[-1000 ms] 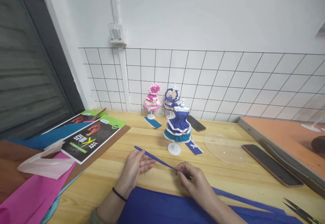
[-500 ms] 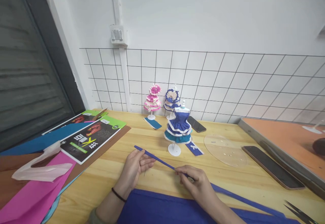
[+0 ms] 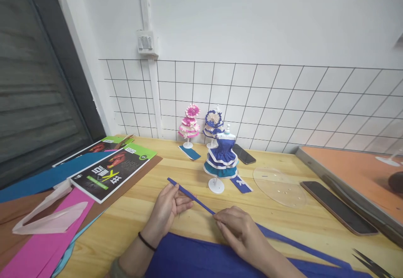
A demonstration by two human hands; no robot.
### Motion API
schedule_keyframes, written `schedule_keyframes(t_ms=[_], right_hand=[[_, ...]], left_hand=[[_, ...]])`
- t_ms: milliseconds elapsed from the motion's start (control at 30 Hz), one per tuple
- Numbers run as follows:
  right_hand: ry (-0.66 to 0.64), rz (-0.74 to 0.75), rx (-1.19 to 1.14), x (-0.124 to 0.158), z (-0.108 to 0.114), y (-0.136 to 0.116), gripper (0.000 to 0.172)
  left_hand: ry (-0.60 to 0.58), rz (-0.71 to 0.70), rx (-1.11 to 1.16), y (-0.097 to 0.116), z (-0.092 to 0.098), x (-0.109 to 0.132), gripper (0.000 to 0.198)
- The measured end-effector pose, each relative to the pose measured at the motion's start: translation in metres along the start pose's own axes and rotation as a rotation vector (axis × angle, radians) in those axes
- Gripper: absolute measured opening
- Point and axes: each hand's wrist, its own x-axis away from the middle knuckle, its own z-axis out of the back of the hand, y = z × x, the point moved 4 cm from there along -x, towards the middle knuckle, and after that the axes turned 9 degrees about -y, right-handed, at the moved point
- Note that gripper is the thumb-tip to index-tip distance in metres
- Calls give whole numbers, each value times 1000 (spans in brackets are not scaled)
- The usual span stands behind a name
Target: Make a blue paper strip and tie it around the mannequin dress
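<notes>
My left hand point(image 3: 171, 204) pinches a narrow folded strip of blue crepe paper point(image 3: 198, 201) close to its end, the thumb on top. Farther along, my right hand point(image 3: 241, 234) has its fingertips closed on the same strip. From under the right hand the strip runs on to the lower right, where it looks wider and looser. A large sheet of blue crepe paper point(image 3: 189, 257) lies under both wrists at the table's front. Beyond the hands stands a miniature dress form point(image 3: 222, 154) in a blue, white and teal ruffled paper dress on a white round base.
Left lie booklets point(image 3: 103, 175) and coloured paper sheets point(image 3: 56, 253). Two more small dressed forms point(image 3: 189, 127) stand at the back. A clear round disc point(image 3: 278, 187), a phone point(image 3: 338, 207), a second phone point(image 3: 244, 155) and dark pointed blades point(image 3: 371, 263) are to the right.
My right hand has slid slightly left along the strip. The left hand stays nearly in place. The pale paper loop on the left has shifted a little.
</notes>
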Motion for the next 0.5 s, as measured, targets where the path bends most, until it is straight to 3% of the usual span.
schedule_keyframes(t_ms=[233, 500], right_hand=[[-50, 111, 230, -1, -10, -3, 26], [-95, 41, 150, -2, -11, -2, 25]], left_hand=[[4, 13, 40, -3, 2, -1, 10], [46, 31, 47, -3, 1, 0, 13]])
